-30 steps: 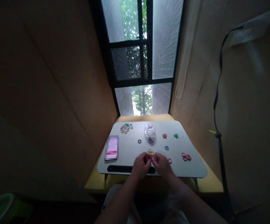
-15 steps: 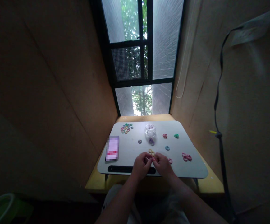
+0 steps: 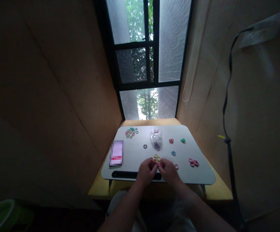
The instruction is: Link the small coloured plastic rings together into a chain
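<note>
My left hand [image 3: 147, 170] and my right hand [image 3: 168, 170] meet over the front of a white lap table [image 3: 135, 154]. Their fingertips pinch a small pink ring [image 3: 158, 164], mostly covered by the fingers. Just beyond them lie several yellow rings [image 3: 157, 157]. Another pink ring [image 3: 176, 167] rests beside my right hand. Farther right is a cluster of pink rings [image 3: 193, 162]. Blue [image 3: 173, 153], red [image 3: 171, 141] and green rings [image 3: 183, 140] lie in small groups, and purple rings [image 3: 157, 146] sit by a clear container [image 3: 156, 137].
A mixed pile of coloured rings [image 3: 131, 132] lies at the back left, with a phone [image 3: 117, 153] nearer. One dark ring [image 3: 145, 146] sits mid-table. A black slot [image 3: 125, 175] runs along the front edge. A green basket [image 3: 6, 214] stands at lower left.
Both hands stay together in nearly the same place, with slight finger movement. More of the yellow rings shows beyond the fingertips.
</note>
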`<action>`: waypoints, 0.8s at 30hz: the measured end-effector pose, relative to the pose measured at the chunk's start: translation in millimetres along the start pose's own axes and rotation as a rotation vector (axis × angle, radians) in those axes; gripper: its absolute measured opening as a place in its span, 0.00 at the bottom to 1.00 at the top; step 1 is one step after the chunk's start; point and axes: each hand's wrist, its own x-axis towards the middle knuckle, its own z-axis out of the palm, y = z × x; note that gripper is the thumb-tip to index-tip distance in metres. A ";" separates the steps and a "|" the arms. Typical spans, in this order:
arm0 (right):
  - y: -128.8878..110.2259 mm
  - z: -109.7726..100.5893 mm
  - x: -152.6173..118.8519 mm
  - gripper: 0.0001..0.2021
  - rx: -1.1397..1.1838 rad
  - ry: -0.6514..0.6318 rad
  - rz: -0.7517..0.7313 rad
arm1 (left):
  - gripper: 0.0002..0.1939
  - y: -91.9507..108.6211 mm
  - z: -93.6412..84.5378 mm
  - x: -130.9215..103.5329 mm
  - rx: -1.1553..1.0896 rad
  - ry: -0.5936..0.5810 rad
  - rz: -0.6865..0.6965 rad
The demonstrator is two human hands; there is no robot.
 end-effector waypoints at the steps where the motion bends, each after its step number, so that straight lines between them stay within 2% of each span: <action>1: 0.2 0.1 0.0 0.10 0.000 -0.002 0.000 | 0.06 0.2 0.0 0.0 0.007 0.003 0.000; 24: -0.7 0.1 -0.4 0.09 -0.011 0.003 0.005 | 0.06 1.8 0.6 -1.2 0.020 -0.023 0.013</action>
